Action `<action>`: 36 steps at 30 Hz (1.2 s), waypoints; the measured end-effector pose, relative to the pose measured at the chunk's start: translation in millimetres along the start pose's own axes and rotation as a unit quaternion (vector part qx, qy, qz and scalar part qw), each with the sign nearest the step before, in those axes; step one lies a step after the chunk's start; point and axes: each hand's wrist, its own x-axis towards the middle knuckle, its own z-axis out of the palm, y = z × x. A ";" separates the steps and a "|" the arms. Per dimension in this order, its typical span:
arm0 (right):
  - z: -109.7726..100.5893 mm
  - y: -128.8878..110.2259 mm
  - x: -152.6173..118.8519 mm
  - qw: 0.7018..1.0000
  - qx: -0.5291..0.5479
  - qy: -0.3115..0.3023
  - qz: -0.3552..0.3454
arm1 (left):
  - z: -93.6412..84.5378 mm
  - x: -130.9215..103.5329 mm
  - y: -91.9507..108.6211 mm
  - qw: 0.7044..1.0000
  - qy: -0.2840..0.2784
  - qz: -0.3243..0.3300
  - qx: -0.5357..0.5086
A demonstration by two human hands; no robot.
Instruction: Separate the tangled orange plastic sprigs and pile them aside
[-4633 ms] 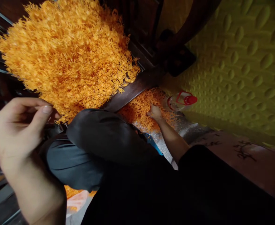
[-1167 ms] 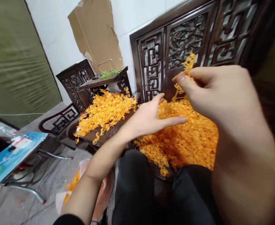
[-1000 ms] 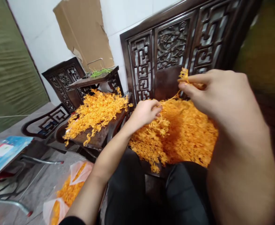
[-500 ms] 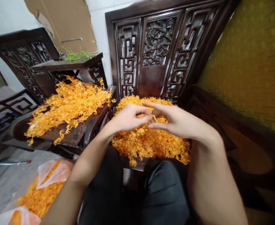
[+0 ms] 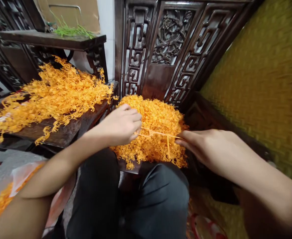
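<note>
Over the orange heap, the person's left hand and right hand, fingers pinched closed, hold a thin orange strand stretched between them, which uneven pulling could snap.

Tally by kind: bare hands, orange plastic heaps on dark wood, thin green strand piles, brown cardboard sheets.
Bare hands: 2 (left hand, right hand)
Orange plastic heaps: 2 (left heap, centre heap)
Thin green strand pile: 1
Brown cardboard sheet: 1
Total: 6

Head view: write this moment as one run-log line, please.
left hand: holds orange strand | right hand: pinches same strand | strand: spans between hands, over orange pile
</note>
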 end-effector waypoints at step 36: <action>87.6 60.3 48.5 0.978 -0.125 0.131 0.107 | -49.2 -31.5 4.0 0.979 -0.095 -0.178 0.031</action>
